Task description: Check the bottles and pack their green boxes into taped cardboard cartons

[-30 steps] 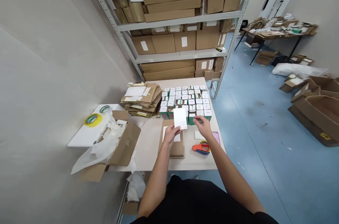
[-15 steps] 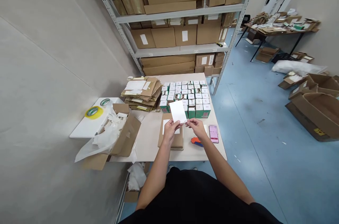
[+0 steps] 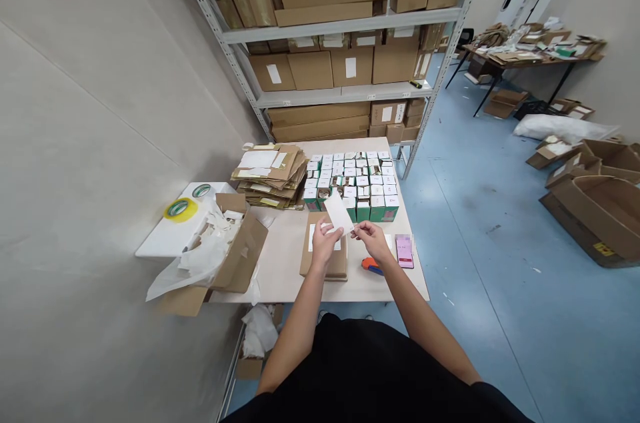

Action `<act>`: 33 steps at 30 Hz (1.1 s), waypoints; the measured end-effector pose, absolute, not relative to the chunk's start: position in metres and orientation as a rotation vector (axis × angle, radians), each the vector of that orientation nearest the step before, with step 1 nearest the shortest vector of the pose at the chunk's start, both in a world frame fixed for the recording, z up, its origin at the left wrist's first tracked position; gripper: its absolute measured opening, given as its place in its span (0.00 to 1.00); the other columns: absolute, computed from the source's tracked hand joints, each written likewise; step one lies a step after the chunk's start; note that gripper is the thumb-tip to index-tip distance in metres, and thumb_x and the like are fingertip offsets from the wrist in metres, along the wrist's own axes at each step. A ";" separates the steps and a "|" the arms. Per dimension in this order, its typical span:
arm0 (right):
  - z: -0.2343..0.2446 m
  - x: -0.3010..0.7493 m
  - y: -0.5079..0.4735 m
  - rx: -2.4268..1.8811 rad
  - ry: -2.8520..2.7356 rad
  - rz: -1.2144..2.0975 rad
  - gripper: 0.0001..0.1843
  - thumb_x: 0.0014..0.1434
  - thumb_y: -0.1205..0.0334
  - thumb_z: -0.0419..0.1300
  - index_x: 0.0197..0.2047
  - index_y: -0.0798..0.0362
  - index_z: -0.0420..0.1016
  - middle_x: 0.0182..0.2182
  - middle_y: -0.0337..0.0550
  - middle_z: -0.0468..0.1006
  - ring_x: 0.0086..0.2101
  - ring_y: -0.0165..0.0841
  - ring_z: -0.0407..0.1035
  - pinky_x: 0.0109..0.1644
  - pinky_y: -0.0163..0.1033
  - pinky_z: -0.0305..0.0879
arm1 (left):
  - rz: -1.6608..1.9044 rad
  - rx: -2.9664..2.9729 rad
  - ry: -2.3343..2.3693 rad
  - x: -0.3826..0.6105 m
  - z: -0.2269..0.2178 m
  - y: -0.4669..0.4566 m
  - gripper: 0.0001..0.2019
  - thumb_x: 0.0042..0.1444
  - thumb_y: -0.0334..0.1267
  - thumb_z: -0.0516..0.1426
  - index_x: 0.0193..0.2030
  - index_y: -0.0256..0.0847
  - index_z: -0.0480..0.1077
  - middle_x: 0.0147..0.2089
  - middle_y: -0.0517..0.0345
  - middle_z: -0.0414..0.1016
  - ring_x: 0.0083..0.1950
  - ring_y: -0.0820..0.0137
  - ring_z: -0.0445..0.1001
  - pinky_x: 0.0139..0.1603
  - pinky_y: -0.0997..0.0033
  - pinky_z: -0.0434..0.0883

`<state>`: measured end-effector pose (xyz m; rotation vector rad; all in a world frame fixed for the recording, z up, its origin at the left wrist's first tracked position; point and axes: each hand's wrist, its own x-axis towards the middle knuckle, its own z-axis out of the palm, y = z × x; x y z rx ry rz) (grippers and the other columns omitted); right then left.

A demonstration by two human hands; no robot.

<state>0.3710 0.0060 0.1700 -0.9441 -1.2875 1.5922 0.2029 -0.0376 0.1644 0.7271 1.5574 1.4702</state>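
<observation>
Both my hands hold a white paper sheet [image 3: 339, 213] above the table. My left hand [image 3: 324, 244] pinches its lower left part and my right hand [image 3: 371, 239] pinches its lower right corner. Under them a flat brown cardboard parcel [image 3: 325, 265] with a white label lies on the table [image 3: 285, 263]. An orange and blue tape dispenser [image 3: 371, 266] and a pink phone [image 3: 404, 251] lie just right of my right hand. Rows of small green-and-white boxes [image 3: 353, 183] stand behind the sheet.
A stack of flattened cardboard [image 3: 270, 176] lies at the table's back left. An open carton with white wrapping [image 3: 220, 253] and yellow tape rolls [image 3: 179, 209] are on the left. Metal shelving with cartons [image 3: 330, 43] stands behind; open boxes [image 3: 595, 196] lie on the blue floor.
My right hand has come in from the boxes to take the sheet's lower right corner. The sheet has tilted and sunk a little lower. The view has shifted slightly.
</observation>
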 end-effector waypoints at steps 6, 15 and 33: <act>0.177 0.369 0.000 -0.907 -1.327 1.550 0.17 0.58 0.43 0.67 0.36 0.49 0.76 0.33 0.41 0.81 0.37 0.36 0.75 0.47 0.43 0.72 | 1.338 1.106 1.507 0.210 0.179 -0.043 0.19 0.52 0.49 0.70 0.47 0.40 0.81 0.50 0.46 0.83 0.50 0.59 0.81 0.50 0.63 0.77; 0.184 0.369 -0.006 -0.816 -1.426 1.502 0.18 0.60 0.41 0.64 0.34 0.47 0.74 0.42 0.45 0.81 0.39 0.38 0.75 0.47 0.44 0.73 | 1.422 0.958 1.479 0.211 0.181 -0.041 0.22 0.58 0.58 0.63 0.41 0.39 0.83 0.41 0.51 0.84 0.43 0.62 0.81 0.44 0.67 0.77; 0.163 0.381 -0.012 -0.970 -1.316 1.450 0.11 0.60 0.50 0.60 0.34 0.48 0.69 0.52 0.50 0.81 0.45 0.40 0.76 0.45 0.44 0.74 | 1.566 0.886 1.660 0.204 0.176 -0.060 0.21 0.57 0.58 0.64 0.30 0.39 0.75 0.29 0.60 0.74 0.34 0.70 0.72 0.36 0.73 0.68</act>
